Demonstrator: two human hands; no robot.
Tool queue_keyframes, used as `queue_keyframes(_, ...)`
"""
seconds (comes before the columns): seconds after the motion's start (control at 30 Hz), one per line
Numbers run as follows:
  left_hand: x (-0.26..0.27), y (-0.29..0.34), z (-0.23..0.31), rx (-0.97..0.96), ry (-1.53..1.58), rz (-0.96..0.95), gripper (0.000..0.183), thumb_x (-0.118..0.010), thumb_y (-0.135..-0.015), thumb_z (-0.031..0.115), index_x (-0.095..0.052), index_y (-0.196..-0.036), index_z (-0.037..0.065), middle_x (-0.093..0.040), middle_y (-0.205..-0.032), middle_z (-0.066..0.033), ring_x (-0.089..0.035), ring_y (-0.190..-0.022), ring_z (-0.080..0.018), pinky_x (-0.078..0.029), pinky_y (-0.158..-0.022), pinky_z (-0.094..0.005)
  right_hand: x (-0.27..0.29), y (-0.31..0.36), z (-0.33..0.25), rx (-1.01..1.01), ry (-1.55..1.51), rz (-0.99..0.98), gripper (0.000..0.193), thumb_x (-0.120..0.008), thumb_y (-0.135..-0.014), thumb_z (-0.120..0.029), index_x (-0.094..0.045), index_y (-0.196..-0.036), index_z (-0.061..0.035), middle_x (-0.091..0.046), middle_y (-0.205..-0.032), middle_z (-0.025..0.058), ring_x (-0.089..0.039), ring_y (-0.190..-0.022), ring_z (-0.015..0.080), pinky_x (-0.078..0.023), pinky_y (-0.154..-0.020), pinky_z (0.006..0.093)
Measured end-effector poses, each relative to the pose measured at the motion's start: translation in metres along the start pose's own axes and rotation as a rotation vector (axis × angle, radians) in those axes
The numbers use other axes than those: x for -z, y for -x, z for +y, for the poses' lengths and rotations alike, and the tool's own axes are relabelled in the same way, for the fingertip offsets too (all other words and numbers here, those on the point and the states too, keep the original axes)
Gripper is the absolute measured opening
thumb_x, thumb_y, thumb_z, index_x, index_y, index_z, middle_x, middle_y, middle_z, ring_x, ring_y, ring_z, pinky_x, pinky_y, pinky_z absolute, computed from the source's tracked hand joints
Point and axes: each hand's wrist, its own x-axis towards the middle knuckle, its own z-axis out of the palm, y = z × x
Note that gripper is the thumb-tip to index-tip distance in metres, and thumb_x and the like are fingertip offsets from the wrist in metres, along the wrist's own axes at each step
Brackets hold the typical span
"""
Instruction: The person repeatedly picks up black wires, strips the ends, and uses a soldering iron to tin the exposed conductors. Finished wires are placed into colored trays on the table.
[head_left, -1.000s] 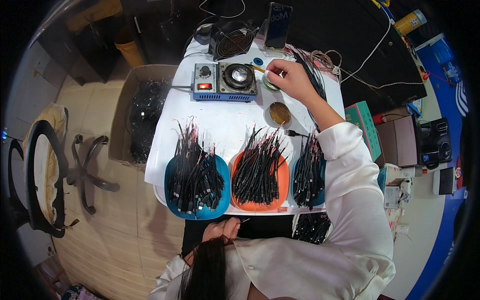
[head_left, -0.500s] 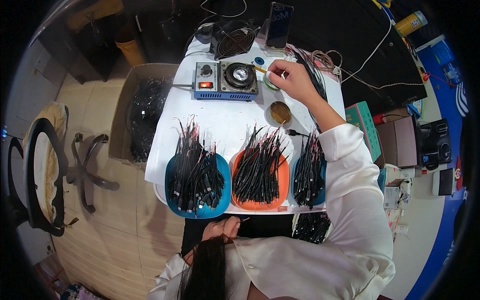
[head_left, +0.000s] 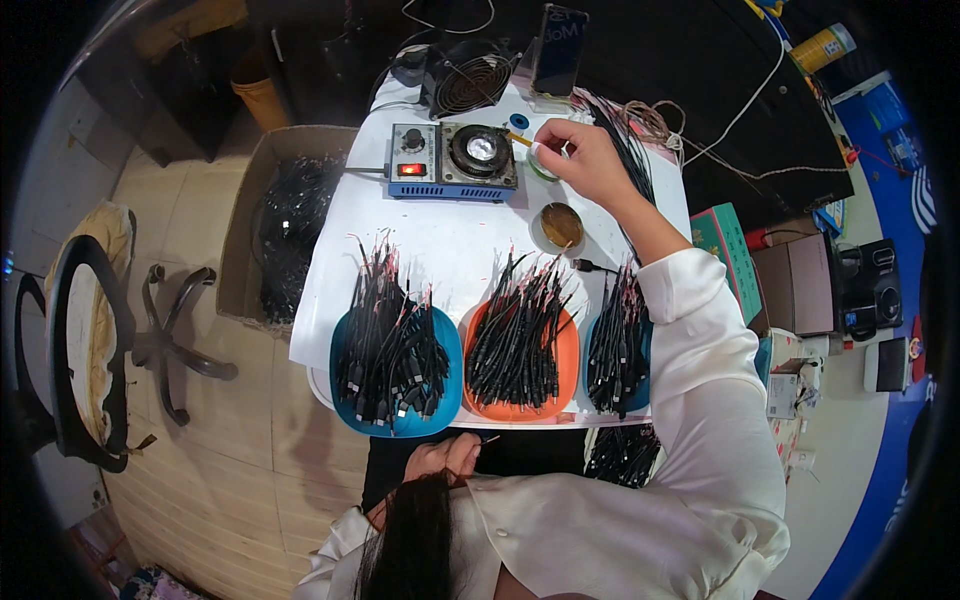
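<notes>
My right hand (head_left: 580,157) is closed with thumb and fingers pinched on a thin yellow strip (head_left: 519,138), whose tip meets the right rim of the solder pot (head_left: 464,157). The pot is a blue box with a dial, a lit red switch and a round well of shiny metal. Below that hand a green ring (head_left: 543,172) shows in part. Near my lap, my left hand (head_left: 443,457) is curled closed; a thin dark piece with a light tip pokes out beside it, and I cannot make out what it is.
Black cables with stripped ends fill a left blue tray (head_left: 452,375), an orange tray (head_left: 569,370) and a right blue tray (head_left: 636,398). A round tin (head_left: 561,226) of brown stuff sits behind them. A fan (head_left: 470,82) stands behind the pot; a cardboard box (head_left: 240,235) is leftward.
</notes>
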Motion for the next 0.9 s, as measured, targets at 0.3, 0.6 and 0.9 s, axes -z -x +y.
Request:
queue_keyframes(0.3,0.001,-0.001,0.003,0.016,0.014,0.005,0.007,-0.058,-0.086,0.008,-0.057,-0.088,0.002,-0.063,-0.069,-0.0152,-0.062,-0.057,-0.0302,-0.051,-0.052,-0.038,-0.002,-0.002,0.001,-0.047,0.03,0.018,0.015,-0.065,-0.081,-0.014,-0.064,-0.087,-0.0002,-0.065,-0.073,0.0083,-0.06,-0.065,0.0134,-0.048,-0.065,0.0262)
queue_keyframes(0.6,0.0,-0.001,0.001,0.002,0.034,-0.009,0.006,-0.058,-0.086,0.008,-0.057,-0.089,0.002,-0.062,-0.069,-0.0151,-0.062,-0.056,-0.0298,-0.05,-0.051,-0.0374,-0.006,0.001,0.009,-0.011,-0.009,-0.013,0.014,-0.065,-0.083,-0.016,-0.064,-0.087,-0.0027,-0.062,-0.071,0.0026,-0.052,-0.063,0.0079,-0.042,-0.059,0.0245)
queue_keyframes(0.9,0.0,-0.001,0.002,-0.014,0.007,0.012,0.007,-0.06,-0.085,0.008,-0.057,-0.088,0.003,-0.062,-0.068,-0.0151,-0.062,-0.056,-0.0301,-0.05,-0.05,-0.0374,-0.012,-0.012,0.034,-0.43,-0.586,-0.11,0.012,-0.058,-0.091,-0.014,-0.064,-0.089,-0.0036,-0.066,-0.079,-0.0013,-0.054,-0.067,0.0043,-0.041,-0.06,0.021)
